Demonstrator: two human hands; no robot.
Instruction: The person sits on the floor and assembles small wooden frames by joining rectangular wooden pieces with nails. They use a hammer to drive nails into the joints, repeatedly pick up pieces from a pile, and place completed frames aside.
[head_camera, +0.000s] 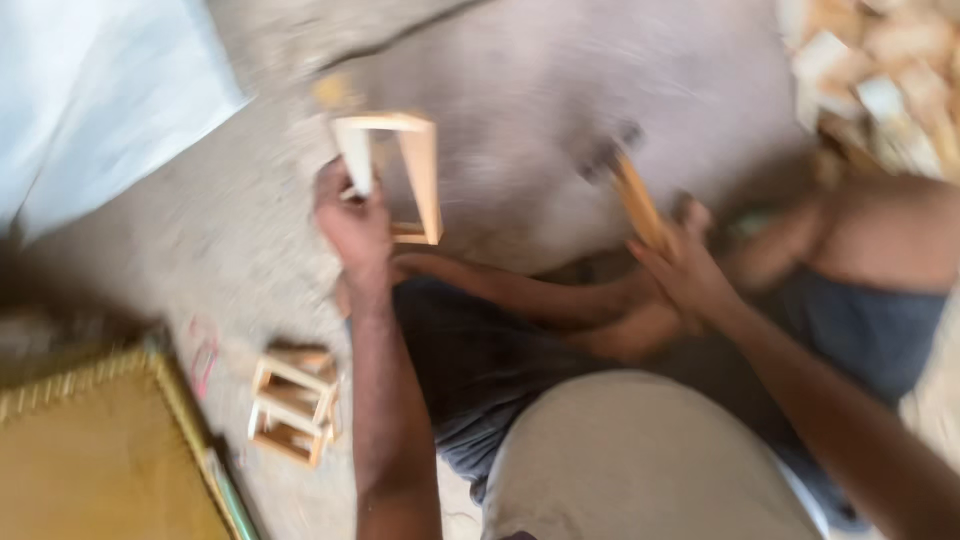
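- Gripping one upright of the small wooden frame (392, 176), the left hand (352, 226) is closed on it.
- Right of the frame, a hammer (628, 190) is clenched in the right hand (688, 272).
- A badly aimed blow could strike the fingers, since they are kept close to the frame.

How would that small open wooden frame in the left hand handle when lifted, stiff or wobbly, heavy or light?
The small open wooden frame probably stays stiff: its thin slats hold a box shape in the left hand. It looks light, since one hand lifts it by a single slat. The thin joints may be fragile, though blur hides them.
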